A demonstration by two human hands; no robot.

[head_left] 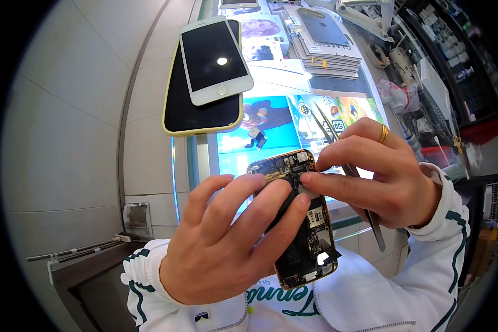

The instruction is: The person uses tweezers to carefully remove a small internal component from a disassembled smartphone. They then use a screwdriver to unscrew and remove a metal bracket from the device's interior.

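Note:
An opened smartphone (pixel 307 252) without its screen is held at a tilt over the counter, its battery, circuit board and gold rim bare. My left hand (pixel 221 238) grips it from the left side, fingertips lying across the upper part of the battery area. Metal tweezers (pixel 375 227) are tucked in my right hand (pixel 384 177), tips pointing up and away. With its thumb and forefinger, that same hand touches the board near the phone's top right corner. What lies right under those fingertips is hidden.
At the far left a white phone screen (pixel 213 55) rests on a larger yellow-edged phone (pixel 188 119). Small dark parts (pixel 255 138) lie on the lit picture-covered counter (pixel 227 145). A stack of flat boxes (pixel 329 63) stands behind, with a plastic bag (pixel 395 97) to the right.

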